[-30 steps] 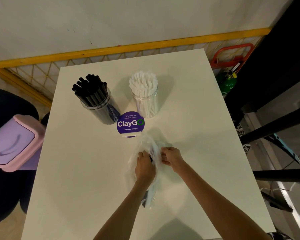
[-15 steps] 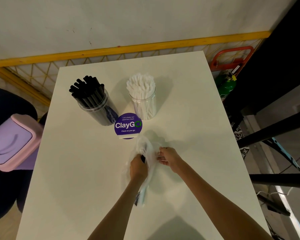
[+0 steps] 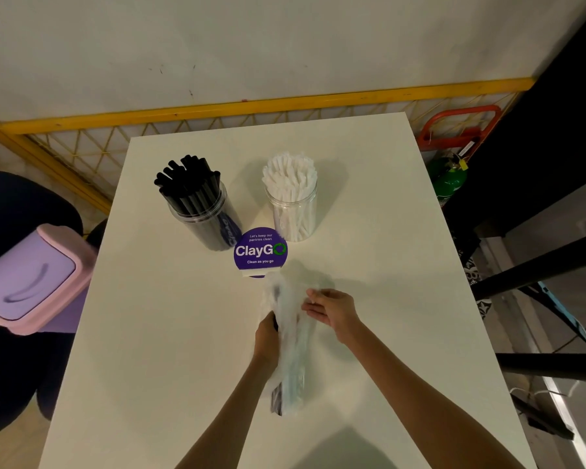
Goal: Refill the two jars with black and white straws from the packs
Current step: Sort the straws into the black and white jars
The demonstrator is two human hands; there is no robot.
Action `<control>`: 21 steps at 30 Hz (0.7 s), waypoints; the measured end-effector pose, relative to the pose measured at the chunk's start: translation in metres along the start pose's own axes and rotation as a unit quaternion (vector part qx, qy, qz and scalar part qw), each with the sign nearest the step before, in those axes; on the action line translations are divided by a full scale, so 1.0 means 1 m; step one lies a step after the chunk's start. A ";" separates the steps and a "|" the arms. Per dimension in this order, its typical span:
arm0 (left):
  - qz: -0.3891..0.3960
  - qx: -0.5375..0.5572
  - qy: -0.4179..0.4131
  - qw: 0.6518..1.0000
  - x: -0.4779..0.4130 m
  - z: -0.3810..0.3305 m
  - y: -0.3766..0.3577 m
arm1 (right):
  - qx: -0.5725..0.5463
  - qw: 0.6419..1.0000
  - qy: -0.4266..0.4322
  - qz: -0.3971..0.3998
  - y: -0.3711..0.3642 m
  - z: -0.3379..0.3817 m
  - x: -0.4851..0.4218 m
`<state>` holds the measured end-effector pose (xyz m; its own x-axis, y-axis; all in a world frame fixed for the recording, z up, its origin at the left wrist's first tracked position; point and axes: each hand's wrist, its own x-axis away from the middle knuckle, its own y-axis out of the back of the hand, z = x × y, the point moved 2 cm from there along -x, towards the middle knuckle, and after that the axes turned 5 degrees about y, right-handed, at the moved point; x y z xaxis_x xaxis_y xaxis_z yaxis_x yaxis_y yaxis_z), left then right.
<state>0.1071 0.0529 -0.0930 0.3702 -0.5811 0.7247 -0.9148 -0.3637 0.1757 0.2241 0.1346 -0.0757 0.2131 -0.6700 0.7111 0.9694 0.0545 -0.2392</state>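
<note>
Two clear jars stand at the far middle of the white table (image 3: 170,333). The left jar (image 3: 205,218) is packed with black straws, the right jar (image 3: 293,208) with white straws. Nearer to me a clear plastic straw pack (image 3: 290,350) lies lengthwise, crumpled at its far end, with a dark straw or two showing inside. My left hand (image 3: 267,336) grips the pack at its left side. My right hand (image 3: 330,309) hovers just right of the pack with its fingers spread and relaxed, holding nothing.
A round purple "ClayGo" sign (image 3: 260,251) stands between the jars and the pack. A pink and lilac bin (image 3: 31,279) sits off the table's left edge. A yellow mesh fence (image 3: 82,143) runs behind, and black metal legs (image 3: 538,275) stand on the right.
My right hand has let go of the pack's crumpled end and opened, drawing slightly right. My left hand slid nearer along the pack, still gripping it.
</note>
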 end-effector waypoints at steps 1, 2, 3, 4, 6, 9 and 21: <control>0.001 0.008 -0.003 1.000 0.000 0.002 0.005 | 0.001 1.000 0.003 -0.006 0.000 -0.001 -0.001; 0.001 0.025 -0.003 1.000 0.000 0.002 0.010 | 0.003 1.000 0.005 -0.011 0.000 -0.001 -0.001; -0.004 0.033 -0.006 0.999 0.001 0.003 0.013 | 0.006 1.000 0.007 -0.017 -0.001 -0.001 -0.002; -0.012 0.031 -0.016 0.999 0.002 0.002 0.017 | 0.007 1.000 0.010 -0.026 -0.001 -0.002 -0.003; -0.037 0.005 -0.036 0.999 0.006 0.000 0.025 | 0.009 0.999 0.015 -0.051 0.000 -0.002 -0.005; -0.067 0.026 -0.058 0.996 0.009 -0.003 0.038 | 0.031 0.996 0.018 -0.078 0.003 -0.004 -0.005; -0.103 0.042 -0.296 0.949 0.038 -0.100 0.071 | 0.141 0.978 0.055 -0.141 0.006 0.003 0.001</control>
<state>0.0404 0.0782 0.0135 0.5885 -0.7895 0.1744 -0.8062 -0.5566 0.2008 0.2309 0.1367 -0.0747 -0.0675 -0.7629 0.6430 0.9861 0.0469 0.1591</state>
